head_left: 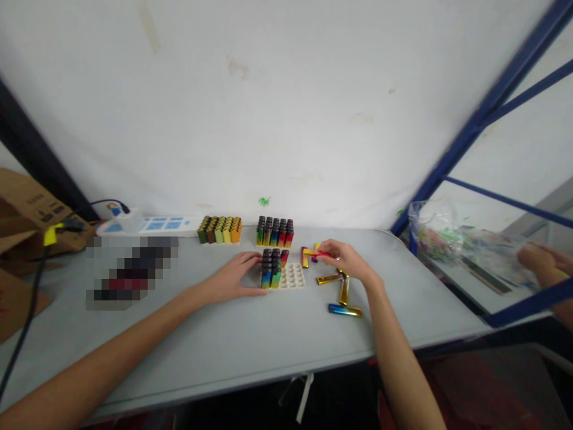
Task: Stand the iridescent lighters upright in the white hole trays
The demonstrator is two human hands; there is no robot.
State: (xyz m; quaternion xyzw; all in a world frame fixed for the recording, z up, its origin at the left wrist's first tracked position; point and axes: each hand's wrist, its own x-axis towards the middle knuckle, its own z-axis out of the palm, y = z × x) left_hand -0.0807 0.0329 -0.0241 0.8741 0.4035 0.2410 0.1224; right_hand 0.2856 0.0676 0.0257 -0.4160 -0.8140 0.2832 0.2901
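Note:
A white tray [293,276] with round holes holds several upright lighters [271,272] on its left side and a red one [284,258] at the back. My left hand [235,276] rests at the tray's left edge, its thumb and fingers spread around the end of the lighters. To the right, my right hand [342,257] has its fingers closed on a red and yellow lighter [319,254], held level above the table. Beside that hand lie loose lighters: a red and yellow one [305,257], gold ones [344,289] and a blue and gold one [345,310].
Behind the tray stand a full block of coloured lighters [274,232] and a yellow-green block [219,230]. A power strip [165,224], a cable and brown bags [31,203] are at left. Past the blue frame [456,140] are plastic bags [436,233] and another person's hand [539,260].

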